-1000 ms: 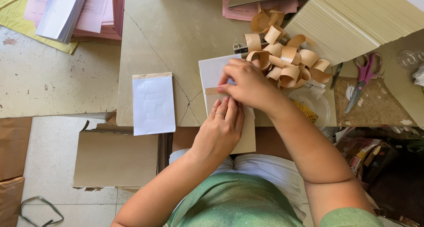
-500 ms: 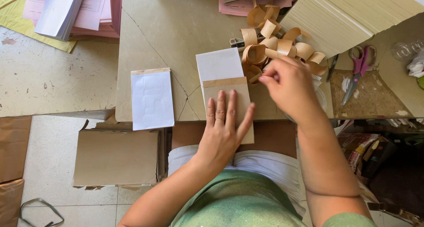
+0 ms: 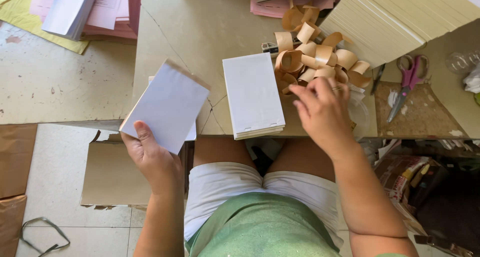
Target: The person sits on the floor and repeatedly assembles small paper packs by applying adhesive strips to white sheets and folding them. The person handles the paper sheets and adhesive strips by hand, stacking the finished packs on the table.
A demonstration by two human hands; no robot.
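Observation:
My left hand (image 3: 150, 159) grips a white pad of paper (image 3: 167, 104) by its lower edge and holds it tilted above the table's front left edge. A second white pad (image 3: 253, 94) lies flat on the beige table (image 3: 200, 32) in front of me. My right hand (image 3: 322, 107) hovers at the near side of a heap of curled brown paper-tape strips (image 3: 312, 52), fingers bent among the strips. Whether a strip is pinched between them I cannot tell.
A tall stack of cream sheets (image 3: 400, 17) fills the back right. Pink-handled scissors (image 3: 407, 82) lie on a cork board to the right. Pink and white papers (image 3: 90, 9) are piled at the back left. Cardboard pieces (image 3: 112, 177) lie on the floor.
My left hand left the pad it was pressing flat and picked up another white pad from the left. My right hand stayed at the tape strips. The flat pad's brown band no longer shows.

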